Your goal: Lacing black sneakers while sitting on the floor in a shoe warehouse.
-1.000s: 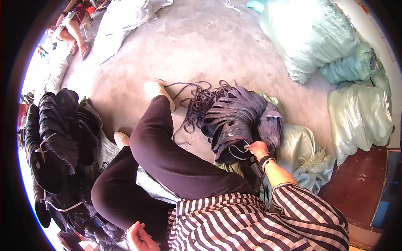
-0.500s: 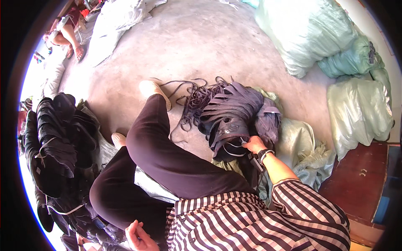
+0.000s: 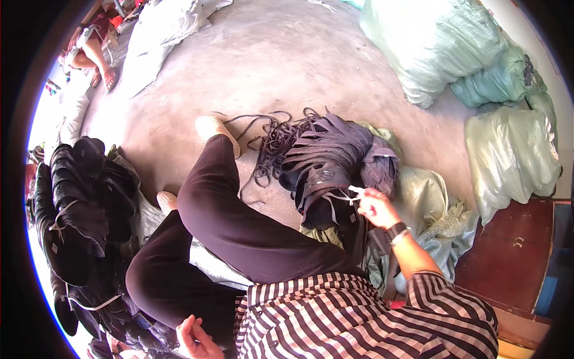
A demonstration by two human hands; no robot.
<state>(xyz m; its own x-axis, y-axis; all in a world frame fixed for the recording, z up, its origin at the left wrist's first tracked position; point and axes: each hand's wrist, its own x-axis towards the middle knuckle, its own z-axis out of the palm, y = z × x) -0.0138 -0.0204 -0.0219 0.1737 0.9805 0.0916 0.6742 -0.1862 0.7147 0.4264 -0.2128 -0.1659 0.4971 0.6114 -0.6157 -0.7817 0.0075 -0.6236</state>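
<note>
A bundle of dark fabric pieces [image 3: 326, 149], which look like shoe uppers stacked inside one another, lies on the floor right of my knees. At its near end my right hand [image 3: 376, 207] is closed in a pinch on a white tie string [image 3: 342, 197], lifted slightly off the bundle. Loose dark laces [image 3: 278, 143] spill in a tangle from its far left side. My left hand [image 3: 197, 338] rests by my lap at the lower edge, fingers loosely bent and apart, with nothing visible in it.
Black stacked pieces tied with white string [image 3: 84, 221] are heaped at left. Pale green sacks [image 3: 430, 48] stand at the far right, above a dark red wooden panel [image 3: 508, 257]. A crumpled sack [image 3: 424, 197] lies beside the bundle. Another person's legs [image 3: 95, 57] show at far left.
My right hand has risen from the bundle's near end and moved slightly right, drawing the white string up with it. My left hand has barely moved.
</note>
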